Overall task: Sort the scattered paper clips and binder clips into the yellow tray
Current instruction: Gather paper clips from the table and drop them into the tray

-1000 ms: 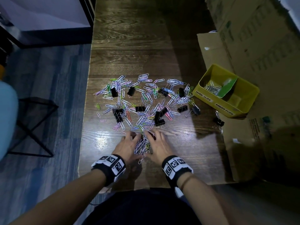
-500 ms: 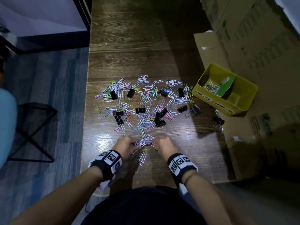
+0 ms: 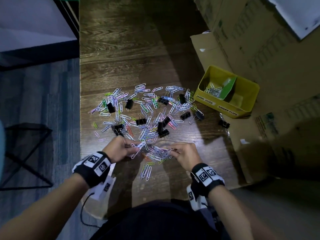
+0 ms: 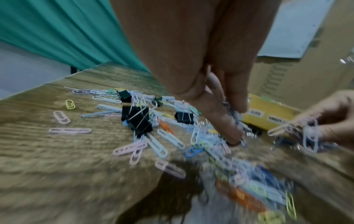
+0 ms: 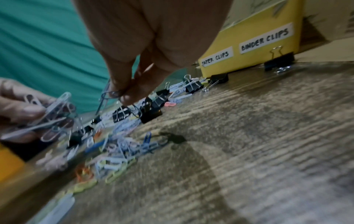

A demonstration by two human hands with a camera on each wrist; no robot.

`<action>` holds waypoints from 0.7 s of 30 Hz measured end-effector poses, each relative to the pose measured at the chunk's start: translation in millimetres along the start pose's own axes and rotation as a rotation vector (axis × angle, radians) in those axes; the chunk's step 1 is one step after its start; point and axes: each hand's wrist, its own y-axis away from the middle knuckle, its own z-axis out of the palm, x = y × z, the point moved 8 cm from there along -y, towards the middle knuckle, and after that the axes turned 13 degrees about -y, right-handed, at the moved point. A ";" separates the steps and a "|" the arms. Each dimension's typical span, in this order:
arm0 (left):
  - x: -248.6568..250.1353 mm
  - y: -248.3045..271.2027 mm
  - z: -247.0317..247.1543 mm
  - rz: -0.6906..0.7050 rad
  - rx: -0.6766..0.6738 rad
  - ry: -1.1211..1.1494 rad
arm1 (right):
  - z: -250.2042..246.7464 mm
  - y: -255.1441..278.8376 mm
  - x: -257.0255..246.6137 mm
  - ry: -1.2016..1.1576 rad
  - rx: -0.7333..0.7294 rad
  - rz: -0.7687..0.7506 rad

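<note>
My left hand (image 3: 119, 149) and right hand (image 3: 184, 155) each pinched pastel wire paper clips (image 3: 156, 153) above the dark wooden table (image 3: 121, 58)

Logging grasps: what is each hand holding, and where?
Left hand and right hand each pinch a bunch of pastel wire paper clips between thumb and fingertips.

Dark wooden table (image 3: 121, 49), blue carpet (image 3: 43, 94)

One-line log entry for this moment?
left hand: holds paper clips | right hand: holds paper clips | yellow tray: few paper clips inside
</note>
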 end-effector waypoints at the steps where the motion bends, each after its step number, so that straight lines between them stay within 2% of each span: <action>1: 5.3 -1.2 -2.9 -0.005 -0.034 0.074 | -6.5 1.7 -3.0 -0.067 0.013 0.004; 4: 34.2 -5.3 -16.2 0.020 -0.044 0.146 | -34.9 6.5 -17.7 -0.280 0.074 0.003; 6: 69.3 -10.2 -25.3 0.056 -0.043 0.187 | -60.8 7.2 -29.8 -0.350 0.117 -0.063; 11: 182.7 -52.4 -38.3 0.220 -0.037 0.313 | -135.6 2.7 -64.8 -0.486 0.243 -0.207; 15: 271.9 -106.9 -31.3 0.351 -0.053 0.316 | -192.5 -10.9 -90.2 -0.510 0.328 -0.310; 18: 304.8 -163.3 -17.9 0.313 0.057 0.182 | -224.6 -33.5 -94.2 -0.511 0.385 -0.342; 21: 315.7 -210.8 4.3 0.233 0.123 -0.187 | -250.9 -58.1 -90.1 -0.467 0.448 -0.312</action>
